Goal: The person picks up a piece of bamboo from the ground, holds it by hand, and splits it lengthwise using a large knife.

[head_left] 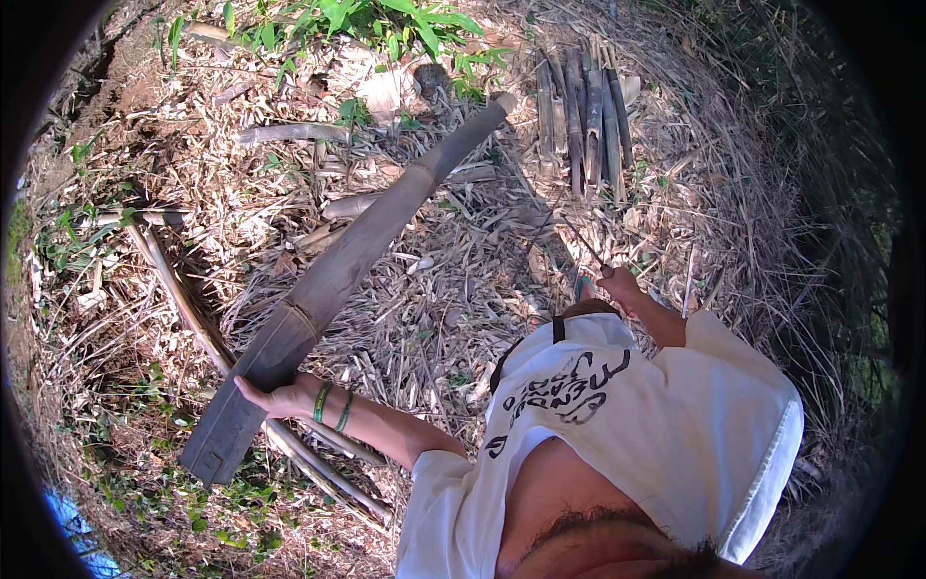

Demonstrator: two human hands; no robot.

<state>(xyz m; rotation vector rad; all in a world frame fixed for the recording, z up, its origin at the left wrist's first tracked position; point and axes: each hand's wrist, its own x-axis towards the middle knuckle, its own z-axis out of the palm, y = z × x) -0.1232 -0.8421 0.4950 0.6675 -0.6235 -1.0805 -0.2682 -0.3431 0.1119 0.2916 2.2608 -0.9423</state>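
A thick grey-brown bamboo pole (362, 246) slants from the lower left up toward the top middle, with ringed joints along it. My left hand (282, 399) grips it near its lower, darker end; the thumb shows against the pole, while the other fingers are mostly hidden. Two green bands circle that wrist. On the right, my right hand (622, 288) is closed round the end of a long, thin, dark tool (582, 238). This tool points up and left, apart from the pole, and its exact kind is unclear.
Cut bamboo pieces (584, 121) lie side by side at the far right. Long split poles (183, 294) rest on the left, passing beneath the thick pole. Dry leaf litter (453, 318) covers the ground, with green plants (405, 24) at the top and dense brush (820, 145) along the right.
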